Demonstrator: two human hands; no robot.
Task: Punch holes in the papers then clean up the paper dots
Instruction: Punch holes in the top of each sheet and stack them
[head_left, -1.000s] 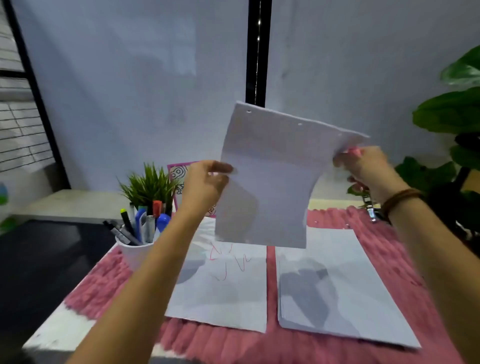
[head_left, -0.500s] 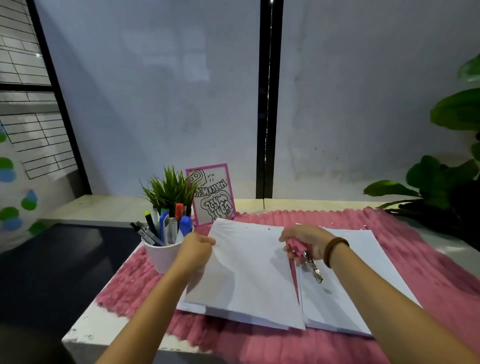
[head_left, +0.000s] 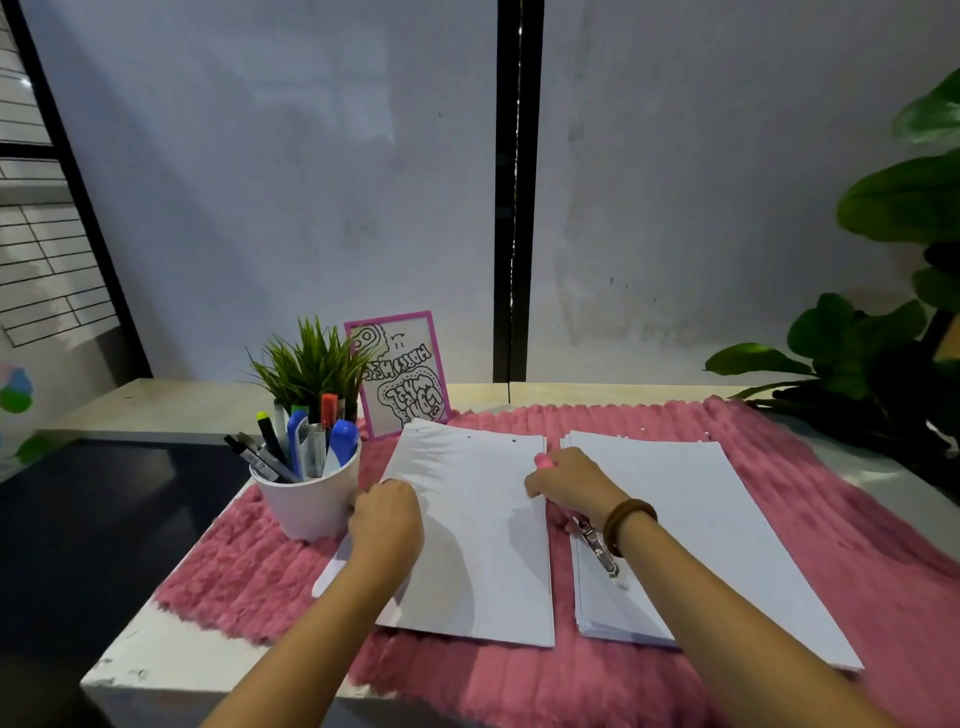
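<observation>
A punched white sheet (head_left: 478, 535) lies on top of the left pile, with two holes near its far edge. My left hand (head_left: 387, 525) grips that sheet's left edge with curled fingers. My right hand (head_left: 566, 486) rests at the sheet's right edge and holds a hole punch (head_left: 597, 545); its pink handle shows above the fingers and its metal jaw sticks out below the wrist. A thicker stack of white papers (head_left: 717, 519) lies to the right. A few tiny white paper dots (head_left: 642, 429) sit on the pink mat beyond that stack.
The fluffy pink mat (head_left: 841, 551) covers the white table (head_left: 135, 670). A white cup of pens (head_left: 311, 501), a small green plant (head_left: 311, 364) and a pink-framed card (head_left: 402, 374) stand at the back left. Large plant leaves (head_left: 872, 343) reach in from the right.
The sheet I held up in the air with both hands has come down flat onto the left pile. Both hands lowered with it, and the view tilted down to the table.
</observation>
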